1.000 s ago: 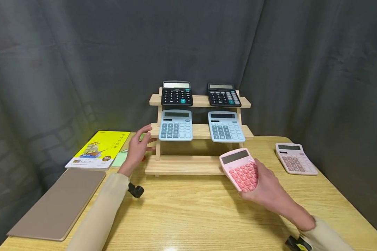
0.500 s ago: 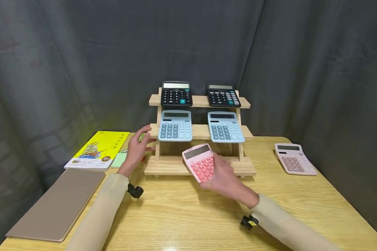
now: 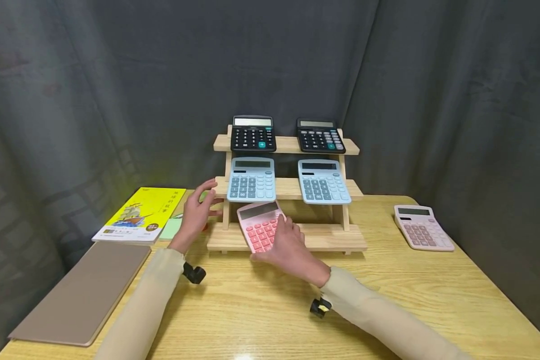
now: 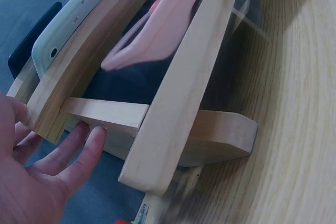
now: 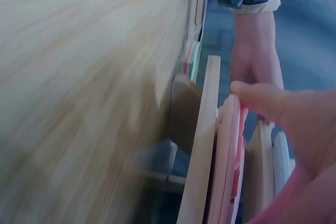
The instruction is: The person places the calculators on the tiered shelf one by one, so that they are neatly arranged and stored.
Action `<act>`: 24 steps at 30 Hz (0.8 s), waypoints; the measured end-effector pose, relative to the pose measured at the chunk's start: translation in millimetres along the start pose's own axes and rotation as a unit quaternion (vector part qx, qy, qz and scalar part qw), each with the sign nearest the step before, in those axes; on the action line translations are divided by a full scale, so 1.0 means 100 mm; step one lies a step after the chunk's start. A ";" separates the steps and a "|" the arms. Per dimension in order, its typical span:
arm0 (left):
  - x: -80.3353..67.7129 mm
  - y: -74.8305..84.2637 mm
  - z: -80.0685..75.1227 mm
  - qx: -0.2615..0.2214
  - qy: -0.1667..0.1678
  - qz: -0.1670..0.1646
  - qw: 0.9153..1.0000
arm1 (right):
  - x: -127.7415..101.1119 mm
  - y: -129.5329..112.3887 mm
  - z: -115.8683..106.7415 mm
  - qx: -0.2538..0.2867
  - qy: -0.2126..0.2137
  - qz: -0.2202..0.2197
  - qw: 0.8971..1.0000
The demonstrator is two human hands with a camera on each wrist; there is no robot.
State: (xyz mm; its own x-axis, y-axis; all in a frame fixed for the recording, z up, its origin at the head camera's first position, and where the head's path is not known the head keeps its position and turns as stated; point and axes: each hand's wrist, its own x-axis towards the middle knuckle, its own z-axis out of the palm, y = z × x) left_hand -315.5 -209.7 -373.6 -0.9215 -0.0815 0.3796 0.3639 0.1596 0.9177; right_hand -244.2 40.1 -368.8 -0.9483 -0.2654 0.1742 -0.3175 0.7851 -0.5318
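In the head view my right hand grips a pink calculator by its lower right side, thumb at its bottom edge. The calculator leans tilted over the left part of the lowest shelf of a wooden three-tier stand. In the right wrist view the thumb presses the edge of the pink calculator, close beside the shelf board. My left hand is at the left end of the middle shelf. In the left wrist view the fingers are spread, with tips against the stand's end and side upright.
Two black calculators sit on the top shelf, two light blue ones on the middle shelf. A pale pink calculator lies at the table's right. A yellow book and a brown notebook lie at the left.
My right hand has carried the pink calculator leftward from the stand's right end to the left part of the lowest shelf, turning it more upright. The left hand has stayed in place.
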 end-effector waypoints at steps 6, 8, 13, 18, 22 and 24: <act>0.00 0.01 0.01 0.012 0.004 -0.005 1.000 | 0.03 -0.16 0.08 -0.023 0.000 0.003 1.000; 0.00 0.00 0.01 0.015 0.004 -0.006 1.000 | 0.04 -0.21 0.11 -0.022 0.004 0.003 1.000; 0.00 0.00 0.01 0.013 0.001 -0.009 1.000 | 0.04 -0.29 0.14 -0.020 -0.002 0.015 1.000; 0.00 0.01 0.01 0.015 0.003 -0.012 1.000 | -0.01 -0.31 0.13 -0.009 -0.015 0.021 1.000; 0.00 0.00 0.00 0.015 0.004 -0.012 1.000 | -0.07 -0.32 0.15 0.000 -0.020 0.017 1.000; 0.00 0.00 0.00 0.015 0.004 -0.011 1.000 | -0.09 -0.33 0.15 -0.003 -0.019 0.011 1.000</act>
State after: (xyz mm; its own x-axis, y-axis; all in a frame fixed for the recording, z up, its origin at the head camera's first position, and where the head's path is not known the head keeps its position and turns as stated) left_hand -315.6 -209.3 -373.5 -0.9284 -0.0928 0.3599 0.3388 0.1872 0.9221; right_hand -224.9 8.6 -365.5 -0.9543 -0.2686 0.1312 -0.2965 0.7949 -0.5294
